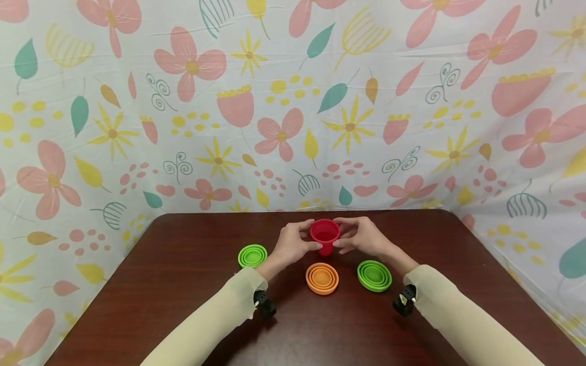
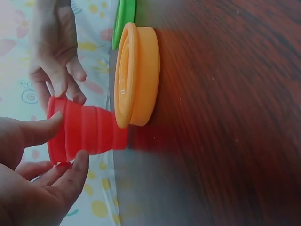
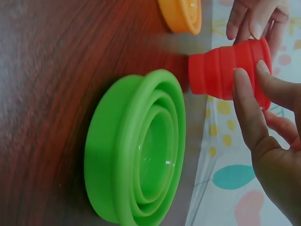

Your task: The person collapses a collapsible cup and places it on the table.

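Note:
A red collapsible cup (image 1: 325, 235), extended to its full stepped height, stands upright near the table's far edge. My left hand (image 1: 295, 242) grips the upper part from the left, with thumb and fingers at the rim. From the opposite side my right hand (image 1: 361, 236) holds the same rim between thumb and fingers. In the left wrist view the cup (image 2: 89, 127) tapers in bands down to a narrow base. Just in front of it lies an orange collapsible cup (image 1: 322, 278), folded flat into rings. A folded green cup (image 1: 374, 276) sits below my right wrist.
Another folded green cup (image 1: 253, 255) lies to the left, beside my left forearm. All stand on a dark brown wooden table (image 1: 183, 284). A flower-printed cloth (image 1: 274, 127) hangs behind the table's far edge and along its sides.

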A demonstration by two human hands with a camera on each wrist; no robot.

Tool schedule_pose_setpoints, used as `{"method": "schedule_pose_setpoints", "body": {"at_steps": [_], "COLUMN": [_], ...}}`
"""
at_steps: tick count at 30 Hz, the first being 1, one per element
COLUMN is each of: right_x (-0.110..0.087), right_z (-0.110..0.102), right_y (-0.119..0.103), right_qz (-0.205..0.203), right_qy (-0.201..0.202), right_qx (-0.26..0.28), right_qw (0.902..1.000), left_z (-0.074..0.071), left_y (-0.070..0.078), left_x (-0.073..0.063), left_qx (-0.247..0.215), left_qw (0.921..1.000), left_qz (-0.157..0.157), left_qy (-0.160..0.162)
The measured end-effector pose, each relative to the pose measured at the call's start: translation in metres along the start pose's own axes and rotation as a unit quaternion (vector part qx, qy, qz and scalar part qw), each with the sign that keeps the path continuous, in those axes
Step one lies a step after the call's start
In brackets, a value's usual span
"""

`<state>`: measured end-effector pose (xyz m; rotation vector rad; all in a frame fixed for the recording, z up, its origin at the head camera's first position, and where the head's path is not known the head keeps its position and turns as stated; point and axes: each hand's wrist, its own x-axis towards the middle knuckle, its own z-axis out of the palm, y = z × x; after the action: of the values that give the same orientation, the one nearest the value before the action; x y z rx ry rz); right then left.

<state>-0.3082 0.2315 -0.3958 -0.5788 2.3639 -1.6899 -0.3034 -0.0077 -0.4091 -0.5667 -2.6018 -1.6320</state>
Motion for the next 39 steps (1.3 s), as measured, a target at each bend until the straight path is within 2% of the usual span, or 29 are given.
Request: {"method": "schedule_pose_setpoints", "body": {"at_steps": [9, 14, 21, 30, 39], "right_x": [-0.001, 0.003, 0.004, 0.004, 0.001], "right_z": [0.002, 0.001, 0.000, 0.001, 0.007], "right_y": [-0.001, 0.002, 0.007, 0.008, -0.004], "right_qz": [0.006, 0.012, 0.017, 0.003, -0.018], "right_qy": [-0.031, -0.042, -0.028, -0.014, -0.001], "right_qx": [0.023, 0.028, 0.004, -0.016, -0.024], "right_qw": [0.9993, 0.9987, 0.9995, 0.9998, 0.9995], "left_z": [-0.009, -0.011, -0.012, -0.015, -0.023], "left_y": [-0.005, -0.010, -0.014, -0.021, -0.020], "left_x": [-0.002, 0.000, 0.001, 0.006, 0.002], "left_qx": [-0.019, -0.036, -0.083, -0.151, -0.179], "left_qw": [0.9994, 0.9984, 0.9944, 0.9858, 0.9810], "left_qz": [0.013, 0.009, -0.004, -0.009, 0.003], "left_qy": [-0.026, -0.044, -0.065, -0.073, -0.075]}}
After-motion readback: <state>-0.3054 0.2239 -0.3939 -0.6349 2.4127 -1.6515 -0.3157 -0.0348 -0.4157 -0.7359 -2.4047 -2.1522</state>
